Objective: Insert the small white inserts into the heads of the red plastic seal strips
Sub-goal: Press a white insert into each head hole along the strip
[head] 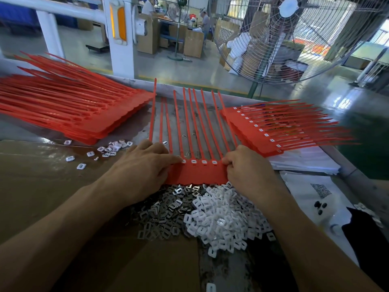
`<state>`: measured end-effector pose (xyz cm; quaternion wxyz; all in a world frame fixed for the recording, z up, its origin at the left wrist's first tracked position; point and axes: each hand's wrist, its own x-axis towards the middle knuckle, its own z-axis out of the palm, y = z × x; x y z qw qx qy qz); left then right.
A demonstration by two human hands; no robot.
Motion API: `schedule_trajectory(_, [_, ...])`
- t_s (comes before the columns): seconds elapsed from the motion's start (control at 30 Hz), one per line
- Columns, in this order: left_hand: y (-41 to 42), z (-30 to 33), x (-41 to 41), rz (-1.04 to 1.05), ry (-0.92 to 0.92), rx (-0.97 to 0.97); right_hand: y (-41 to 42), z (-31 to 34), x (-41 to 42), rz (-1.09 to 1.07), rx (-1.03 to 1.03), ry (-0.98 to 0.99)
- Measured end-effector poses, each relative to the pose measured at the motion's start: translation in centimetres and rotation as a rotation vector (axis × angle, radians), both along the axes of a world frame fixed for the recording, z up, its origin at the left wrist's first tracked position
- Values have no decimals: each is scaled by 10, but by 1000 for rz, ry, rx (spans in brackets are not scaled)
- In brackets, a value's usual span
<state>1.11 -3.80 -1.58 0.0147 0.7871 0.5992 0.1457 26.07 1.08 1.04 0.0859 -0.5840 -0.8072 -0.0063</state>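
Pressing down on red strip sheet (195, 172) at table centre, your left hand (145, 165) lay flat, fingers straight, fingertip on white insert (183, 161) in head row. Your right hand (248, 165) curled, pinching sheet's 3 o'clock edge. White insert pile (223, 220) sat at 6 o'clock, metal clips (166, 209) beside it; finished sheets (263, 131) at 2 o'clock, unfilled stack (69, 110) at 10.

Workshop surroundings beyond the worktop
A large wire-caged metal floor fan (294, 36) stands right; brown cardboard boxes (192, 44) line the green floor (88, 39) beside a white pillar (121, 36)
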Motion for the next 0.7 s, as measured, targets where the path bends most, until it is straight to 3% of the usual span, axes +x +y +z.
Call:
schedule_trajectory(0.3, [1, -1, 0, -8, -11, 7, 2, 1, 12, -30, -23, 249])
schedule_trajectory(0.6, [2, -3, -2, -10, -25, 1, 2, -3, 11, 65, 31, 60])
schedule_trajectory(0.7, [1, -2, -2, -4, -22, 2, 5, -6, 17, 79, 0, 125])
